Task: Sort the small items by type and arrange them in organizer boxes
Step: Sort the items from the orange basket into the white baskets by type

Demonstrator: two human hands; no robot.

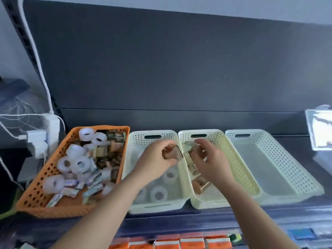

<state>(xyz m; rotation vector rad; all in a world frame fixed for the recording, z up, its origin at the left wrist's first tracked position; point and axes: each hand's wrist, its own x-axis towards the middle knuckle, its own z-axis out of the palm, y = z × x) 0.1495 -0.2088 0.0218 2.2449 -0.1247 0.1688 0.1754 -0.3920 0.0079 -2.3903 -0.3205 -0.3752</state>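
An orange basket [37, 191] at the left holds mixed items: white tape rolls [80, 163], brown packets and small flat packs. Three pale organizer boxes stand in a row to its right. The first box [136, 141] has white tape rolls [159, 194] in it. The second box [233, 159] contains brown packets [200, 186]. The third box [280, 169] shows nothing inside. My left hand [154, 161] grips a brown packet [175, 152] above the rim between the first and second boxes. My right hand [209, 160] hovers over the second box, fingers curled around a small blurred item.
A white power strip [51, 128] with chargers and cables sits left of the orange basket. A dark back panel rises behind the boxes. A tablet-like screen [321, 128] stands at the far right. Orange packs [192, 242] line the shelf below the front edge.
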